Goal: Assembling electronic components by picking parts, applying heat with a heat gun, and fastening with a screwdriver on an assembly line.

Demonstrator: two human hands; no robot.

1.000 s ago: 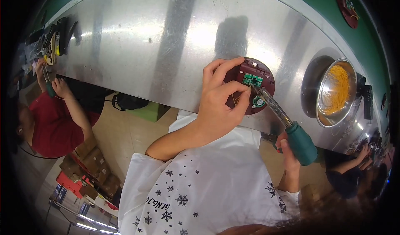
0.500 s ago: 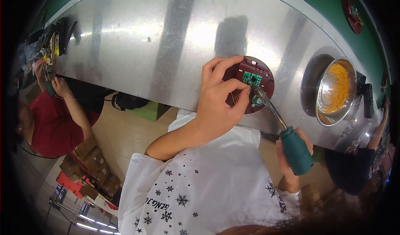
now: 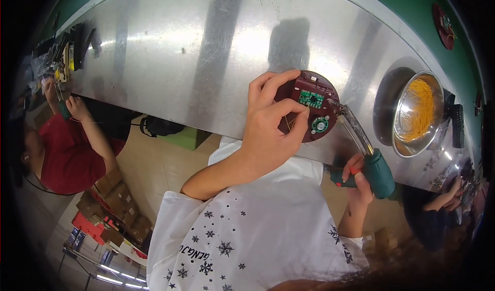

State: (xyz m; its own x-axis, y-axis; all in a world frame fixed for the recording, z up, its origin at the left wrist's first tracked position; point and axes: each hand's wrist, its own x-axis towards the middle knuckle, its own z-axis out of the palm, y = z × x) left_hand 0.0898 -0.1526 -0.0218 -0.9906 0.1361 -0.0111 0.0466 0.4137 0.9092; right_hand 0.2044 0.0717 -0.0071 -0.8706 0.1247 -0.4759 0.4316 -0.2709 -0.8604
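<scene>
A round dark red plastic housing (image 3: 331, 92) lies on the metal bench. It carries a green circuit board (image 3: 311, 99) and a smaller round green part (image 3: 320, 125). My left hand (image 3: 270, 126) pinches a thin yellow wire (image 3: 290, 122) between thumb and forefinger at the lower edge of the circuit board. Its other fingers rest on the housing's far left rim. In my right hand (image 3: 359, 183) is a green-handled soldering gun (image 3: 379, 173), gripped by its handle. The gun's tip is over the housing's right edge, beside the circuit board. The wire's tip is hidden by my fingers.
A steel bowl (image 3: 396, 128) of yellow wires (image 3: 418, 108) stands to the right, with black parts (image 3: 457, 126) beyond it. Along the far side runs a green belt (image 3: 412, 7) bearing another housing (image 3: 443, 27). Co-workers sit left (image 3: 72, 152) and right (image 3: 425, 213).
The soldering gun's tip has drawn back rightward, off the circuit board, as my right hand moved right. My left hand has stayed almost still. The housing on the belt has shifted nearer.
</scene>
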